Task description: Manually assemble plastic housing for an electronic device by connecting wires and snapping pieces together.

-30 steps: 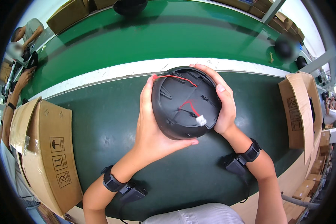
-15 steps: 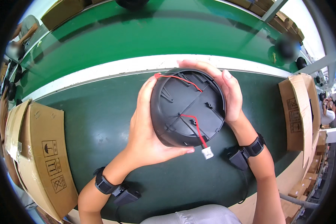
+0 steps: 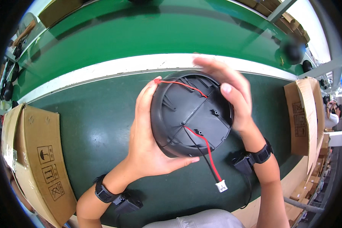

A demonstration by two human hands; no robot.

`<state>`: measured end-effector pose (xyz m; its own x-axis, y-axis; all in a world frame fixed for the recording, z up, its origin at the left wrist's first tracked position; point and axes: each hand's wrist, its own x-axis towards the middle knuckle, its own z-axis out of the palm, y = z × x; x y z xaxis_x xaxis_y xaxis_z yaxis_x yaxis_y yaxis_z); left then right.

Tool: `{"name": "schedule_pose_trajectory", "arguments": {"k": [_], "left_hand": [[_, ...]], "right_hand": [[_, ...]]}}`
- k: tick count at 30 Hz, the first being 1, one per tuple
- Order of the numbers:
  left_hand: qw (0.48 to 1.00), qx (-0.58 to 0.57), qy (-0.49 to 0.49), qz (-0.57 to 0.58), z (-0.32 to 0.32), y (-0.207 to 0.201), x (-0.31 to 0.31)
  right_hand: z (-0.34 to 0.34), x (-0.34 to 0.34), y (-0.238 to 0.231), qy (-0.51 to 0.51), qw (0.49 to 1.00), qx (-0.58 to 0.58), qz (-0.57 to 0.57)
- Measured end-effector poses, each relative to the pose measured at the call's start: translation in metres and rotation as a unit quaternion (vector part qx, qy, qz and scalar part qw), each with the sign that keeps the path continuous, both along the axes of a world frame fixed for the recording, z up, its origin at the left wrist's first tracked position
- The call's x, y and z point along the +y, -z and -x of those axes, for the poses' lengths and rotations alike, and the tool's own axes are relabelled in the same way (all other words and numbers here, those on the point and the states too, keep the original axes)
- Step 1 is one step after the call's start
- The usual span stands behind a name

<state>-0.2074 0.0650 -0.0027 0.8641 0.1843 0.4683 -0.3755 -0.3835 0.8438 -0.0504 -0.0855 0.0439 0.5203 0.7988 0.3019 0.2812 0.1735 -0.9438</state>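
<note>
A round black plastic housing (image 3: 174, 110) is tilted toward me, its hollow inside with ribs and screw posts showing. My left hand (image 3: 145, 146) is wrapped round its left side, thumb along the lower edge and fingers up the far side. At the left fingertips a small red connector (image 3: 157, 81) sits against the rim on a red and a black wire. Another red wire (image 3: 210, 157) and a black one hang over the near rim, ending in a white plug (image 3: 221, 186). Beside the right rim my right hand (image 3: 237, 93) is open, fingers stretched and blurred; whether it touches is unclear.
Below lies a dark green work surface (image 3: 98, 125). Across a white rail (image 3: 114, 73) runs a bright green belt (image 3: 140, 38). Cardboard boxes stand at left (image 3: 45, 152) and right (image 3: 298, 117). Each wrist wears a black strap with a small box. Other people are at the far edges.
My right fingers have come away from the housing's far rim. The housing has shifted slightly down, and the white plug now hangs lower and farther right on straighter wires. My left hand keeps hold.
</note>
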Motion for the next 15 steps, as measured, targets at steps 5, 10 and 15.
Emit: {"name": "schedule_pose_trajectory", "arguments": {"k": [5,10,15], "left_hand": [[1.0,-0.024,-0.01,0.014,0.004,0.006,0.003],[0.999,-0.003,-0.001,0.038,0.003,0.005,0.003],[1.0,0.007,0.01,-0.011,0.001,-0.002,0.004]], "right_hand": [[0.02,0.0,-0.048,-0.018,0.926,-0.375,0.038],[0.033,0.009,-0.032,0.054,0.923,-0.375,0.062],[0.039,0.01,-0.031,0.105,0.911,-0.394,0.055]]}}
